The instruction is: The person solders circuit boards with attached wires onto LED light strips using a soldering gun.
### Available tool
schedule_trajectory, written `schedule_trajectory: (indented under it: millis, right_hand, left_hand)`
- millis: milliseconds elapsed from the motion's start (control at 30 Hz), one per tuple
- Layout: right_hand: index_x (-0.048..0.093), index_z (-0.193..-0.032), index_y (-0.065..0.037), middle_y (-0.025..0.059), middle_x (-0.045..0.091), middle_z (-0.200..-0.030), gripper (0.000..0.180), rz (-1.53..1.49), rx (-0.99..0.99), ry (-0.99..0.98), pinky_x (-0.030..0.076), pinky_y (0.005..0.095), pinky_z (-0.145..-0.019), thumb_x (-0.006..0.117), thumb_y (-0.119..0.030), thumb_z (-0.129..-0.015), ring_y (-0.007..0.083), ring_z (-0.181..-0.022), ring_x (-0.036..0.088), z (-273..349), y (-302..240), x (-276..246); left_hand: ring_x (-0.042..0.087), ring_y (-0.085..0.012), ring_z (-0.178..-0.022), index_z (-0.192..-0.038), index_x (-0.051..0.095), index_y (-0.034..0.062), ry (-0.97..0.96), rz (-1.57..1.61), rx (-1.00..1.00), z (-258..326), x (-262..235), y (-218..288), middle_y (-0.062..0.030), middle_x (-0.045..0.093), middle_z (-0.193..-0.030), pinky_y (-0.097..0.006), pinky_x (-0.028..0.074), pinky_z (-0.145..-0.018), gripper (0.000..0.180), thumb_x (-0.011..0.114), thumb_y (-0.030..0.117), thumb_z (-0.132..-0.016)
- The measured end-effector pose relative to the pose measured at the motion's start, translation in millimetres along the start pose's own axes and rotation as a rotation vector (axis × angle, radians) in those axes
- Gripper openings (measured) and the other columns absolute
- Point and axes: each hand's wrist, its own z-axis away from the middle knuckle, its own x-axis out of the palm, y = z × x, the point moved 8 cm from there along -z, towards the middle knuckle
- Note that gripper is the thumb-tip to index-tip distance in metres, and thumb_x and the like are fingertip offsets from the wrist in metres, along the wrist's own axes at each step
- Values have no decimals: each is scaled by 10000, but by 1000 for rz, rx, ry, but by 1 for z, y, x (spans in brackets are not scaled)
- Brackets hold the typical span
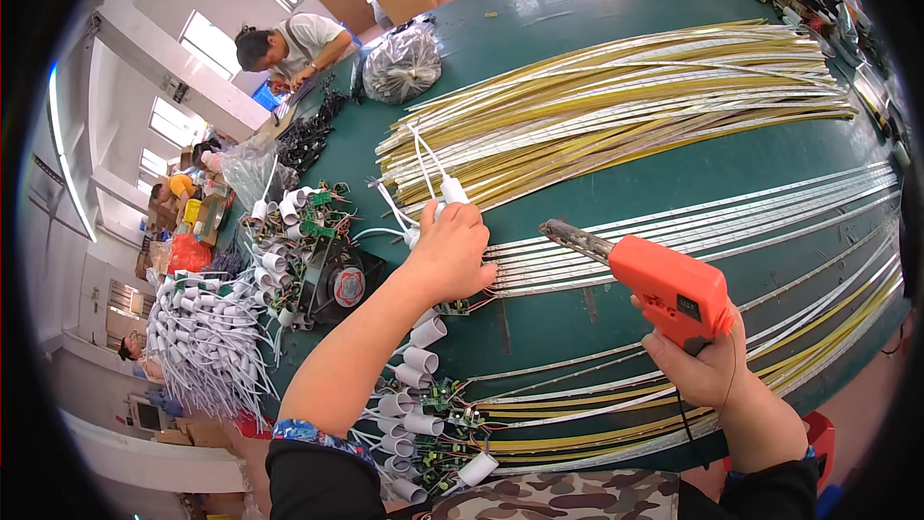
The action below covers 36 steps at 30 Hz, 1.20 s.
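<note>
My left hand [450, 255] grips a white plug-like connector [452, 191] with thin white wires rising from it, and rests on the ends of several white strips [693, 221] laid across the green table [674, 164]. My right hand [703, 371] holds an orange pistol-shaped soldering gun [669, 289]. Its metal tip [563, 231] points left toward my left hand, a short gap away. Small green circuit boards with white cylindrical caps [423, 395] lie under my left forearm.
A wide fan of yellow and white strips [626, 96] covers the far table. A small black fan [342, 284], a heap of white capped wires [207, 342] and a clear plastic bag [402, 65] sit at the left. Another person [289, 43] works at the far end.
</note>
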Motion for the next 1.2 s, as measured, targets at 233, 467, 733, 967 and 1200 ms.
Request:
schedule_trajectory:
  millis: [233,467,733,967,1200]
  right_hand:
    - [556,-1303,23,98,669,-995,539,6,-7,-61,508,306,-776,703,-32,-787,137,-798,623,-1,-4,-3]
    - [509,-1357,34,112,678,-1115,567,-31,-4,-81,508,286,-811,647,5,-808,92,-823,608,-4,-5,4]
    - [502,-1367,33,126,657,-1198,564,-4,-8,-75,505,261,-755,634,15,-819,75,-796,593,2,-2,1]
    - [483,-1386,40,138,673,-1162,574,-15,10,-90,510,254,-727,619,38,-829,67,-755,588,1,0,1]
    - [482,-1384,49,124,675,-1120,570,-6,-11,-117,512,262,-735,623,32,-833,71,-743,588,1,1,0]
  left_hand:
    - [535,-302,-1151,-928,636,69,215,189,346,33,-30,38,-92,578,-1118,-500,366,-1051,270,768,170,-716]
    - [578,-249,-1068,-966,657,87,298,-20,356,51,-12,49,-37,631,-970,-414,422,-971,240,705,106,-732]
    - [633,-234,-959,-974,694,75,225,-147,389,44,-6,53,-43,668,-894,-375,470,-903,251,715,135,-732]
    - [634,-241,-947,-963,699,55,435,-19,401,49,-6,45,-51,672,-904,-401,477,-907,252,728,129,-724]
    - [626,-231,-932,-913,686,72,308,37,366,37,-17,54,-41,651,-860,-395,474,-873,196,733,136,-734]
